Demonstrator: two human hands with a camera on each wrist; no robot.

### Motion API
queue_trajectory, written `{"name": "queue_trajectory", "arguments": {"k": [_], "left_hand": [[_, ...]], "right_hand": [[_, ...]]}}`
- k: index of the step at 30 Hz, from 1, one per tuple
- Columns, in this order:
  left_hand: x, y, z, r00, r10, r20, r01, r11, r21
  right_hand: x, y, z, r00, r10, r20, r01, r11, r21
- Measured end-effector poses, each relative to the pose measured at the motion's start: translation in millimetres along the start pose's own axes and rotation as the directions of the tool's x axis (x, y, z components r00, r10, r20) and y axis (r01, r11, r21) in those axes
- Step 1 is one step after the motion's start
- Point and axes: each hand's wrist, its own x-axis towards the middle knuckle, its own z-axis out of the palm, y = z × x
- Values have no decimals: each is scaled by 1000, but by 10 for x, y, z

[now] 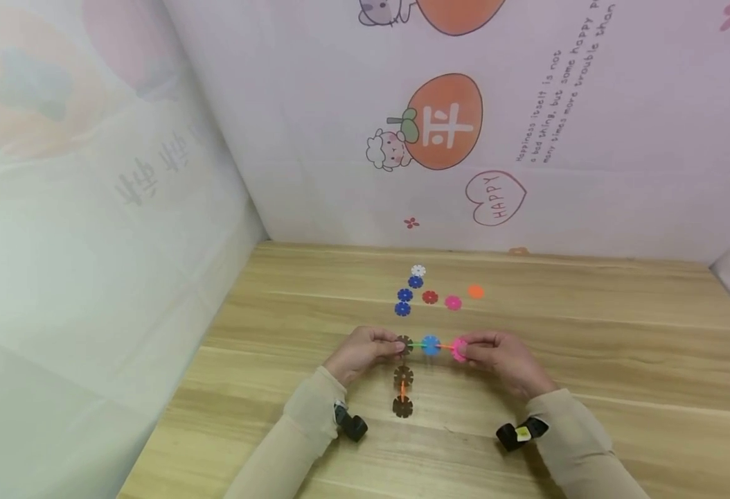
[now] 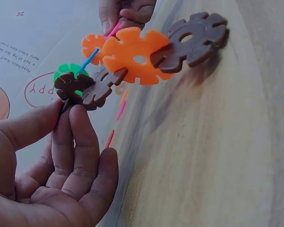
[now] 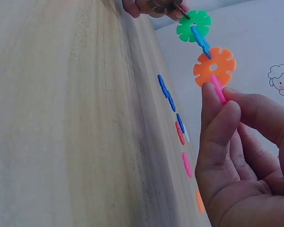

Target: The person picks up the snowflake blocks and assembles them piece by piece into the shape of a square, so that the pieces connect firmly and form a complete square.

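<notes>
My left hand (image 1: 365,352) pinches a brown notched plastic disc (image 2: 71,89) at the corner of an L-shaped chain of slotted discs. Between thumb and fingers, my right hand (image 1: 507,359) holds the pink disc (image 3: 218,89) at the chain's other end. From the corner to the pink end run a green disc (image 3: 194,26), a light blue disc (image 1: 430,345) and an orange disc (image 3: 215,66), slotted together. The other leg, with brown discs (image 1: 403,376) and an orange disc (image 2: 137,56), extends toward the body. In the left wrist view, this leg appears raised off the table.
Beyond the hands, loose discs lie on the wooden table (image 1: 620,346): a white disc (image 1: 417,270), several blue discs (image 1: 405,295), a red disc (image 1: 430,297), a pink loose disc (image 1: 453,303) and an orange loose disc (image 1: 476,292). A printed cloth (image 1: 315,138) hangs behind the table.
</notes>
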Motion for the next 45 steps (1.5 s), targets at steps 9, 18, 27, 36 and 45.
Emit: {"name": "queue_trajectory", "arguments": {"k": [9, 18, 27, 36, 45], "left_hand": [[-6, 18, 5, 1000, -20, 1, 20, 999, 30], [-13, 12, 1, 1000, -22, -6, 23, 999, 42], [-49, 42, -24, 1000, -16, 24, 14, 995, 97], [-58, 51, -74, 998, -32, 53, 22, 985, 171], [-102, 60, -101, 998, -32, 47, 17, 958, 286]], "right_hand": [[7, -31, -18, 999, -39, 9, 39, 995, -87], [1, -60, 22, 999, -37, -4, 37, 995, -98], [-2, -54, 14, 998, -43, 41, 47, 994, -98], [19, -54, 6, 997, -44, 69, 54, 986, -157], [23, -103, 43, 996, -54, 66, 70, 959, -274]]}}
